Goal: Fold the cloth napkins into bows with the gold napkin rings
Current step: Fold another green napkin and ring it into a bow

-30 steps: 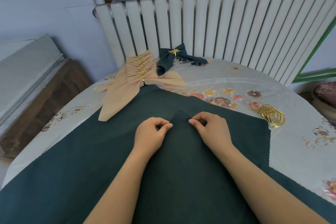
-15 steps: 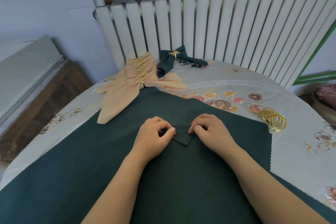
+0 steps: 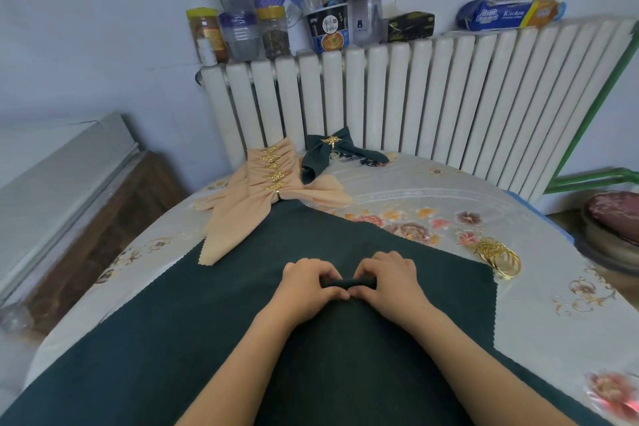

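bench (image 3: 449,190): floral cover, round, carrying everything below.
green napkin (image 3: 173,339): spread flat across the near bench, one corner rolled into a short tube at its middle.
rolled fold (image 3: 347,282): long axis runs left to right, directly between both hands.
left hand (image 3: 307,287): curled, pinching the roll's left end.
right hand (image 3: 390,282): curled, pinching the right end; it is nearer the rings.
gold rings (image 3: 499,256): loose pile, right and slightly far of the right hand.

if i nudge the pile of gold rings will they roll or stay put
The gold rings look thin and round, so a loose one would probably roll or slide on the smooth tablecloth. Lying overlapped in a heap, they would likely scatter rather than move together.
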{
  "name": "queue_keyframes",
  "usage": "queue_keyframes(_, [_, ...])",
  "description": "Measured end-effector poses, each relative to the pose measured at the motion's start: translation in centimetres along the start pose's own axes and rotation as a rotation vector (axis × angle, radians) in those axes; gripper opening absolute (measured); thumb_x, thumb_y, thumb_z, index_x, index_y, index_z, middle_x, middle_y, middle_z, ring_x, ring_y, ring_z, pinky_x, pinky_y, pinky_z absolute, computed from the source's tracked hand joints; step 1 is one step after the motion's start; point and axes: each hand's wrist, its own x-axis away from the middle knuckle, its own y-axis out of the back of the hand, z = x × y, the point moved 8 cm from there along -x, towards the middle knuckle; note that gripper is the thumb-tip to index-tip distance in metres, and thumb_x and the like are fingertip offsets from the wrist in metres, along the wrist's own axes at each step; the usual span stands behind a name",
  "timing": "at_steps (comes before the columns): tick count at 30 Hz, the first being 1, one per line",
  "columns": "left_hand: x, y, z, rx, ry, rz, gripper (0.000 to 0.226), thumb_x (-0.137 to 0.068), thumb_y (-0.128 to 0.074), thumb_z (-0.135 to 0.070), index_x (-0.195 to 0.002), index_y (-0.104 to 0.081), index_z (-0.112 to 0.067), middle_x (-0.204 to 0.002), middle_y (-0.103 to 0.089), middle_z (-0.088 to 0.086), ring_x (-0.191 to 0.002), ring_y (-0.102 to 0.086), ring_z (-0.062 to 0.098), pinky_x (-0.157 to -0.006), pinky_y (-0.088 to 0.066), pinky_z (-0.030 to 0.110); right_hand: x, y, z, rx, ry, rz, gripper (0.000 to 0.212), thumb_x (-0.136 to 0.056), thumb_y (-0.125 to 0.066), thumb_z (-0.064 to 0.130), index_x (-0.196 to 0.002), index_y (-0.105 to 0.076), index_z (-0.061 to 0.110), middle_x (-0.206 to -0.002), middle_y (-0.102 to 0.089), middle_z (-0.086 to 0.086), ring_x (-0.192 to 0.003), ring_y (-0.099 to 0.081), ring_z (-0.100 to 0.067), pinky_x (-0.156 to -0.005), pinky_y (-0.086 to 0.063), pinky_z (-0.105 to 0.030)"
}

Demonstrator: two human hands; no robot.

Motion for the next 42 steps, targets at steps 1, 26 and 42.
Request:
queue_keyframes(1, [0.2, 0.2, -0.6, -0.069, -0.037, -0.014, 0.014, -0.076, -0.071, -0.043, -0.084, -0.064, -0.033, -0.084, -0.058, -0.016, -0.089, -0.048, 0.005, -0.09, -0.031, 0.028, 0.3, 0.3, 0.3, 0.013, 0.015, -0.029, 0.015, -0.085, -0.061, 0.046, -0.092, -0.06, 0.033, -0.089, -0.045, 0.016, -0.094, -0.036, -0.008, -0.082, -0.021, -0.026])
queue_keyframes(26, [5.3, 0.1, -1.2, -0.089, 0.08, -0.043, 0.011, -0.074, -0.073, -0.047, -0.078, -0.067, -0.038, -0.108, -0.049, -0.017, -0.111, -0.035, 0.004, -0.093, -0.018, 0.026, 3.9, 1.1, 0.7, 0.133, -0.041, 0.126, 0.035, -0.078, -0.067, 0.05, -0.104, -0.056, 0.03, -0.117, -0.05, 0.006, -0.114, -0.041, -0.016, -0.096, -0.031, -0.032])
queue_keyframes(42, [10.0, 0.0, -3.4, -0.209, -0.032, -0.145, 0.005, -0.085, -0.062, -0.03, -0.09, -0.064, -0.03, -0.093, -0.051, -0.015, -0.097, -0.045, 0.007, -0.084, -0.023, 0.025, 8.9, 2.4, 2.6, 0.166, 0.124, 0.052, 0.026, -0.083, -0.062, 0.049, -0.099, -0.069, 0.029, -0.1, -0.059, 0.01, -0.095, -0.044, -0.01, -0.073, -0.031, -0.021])
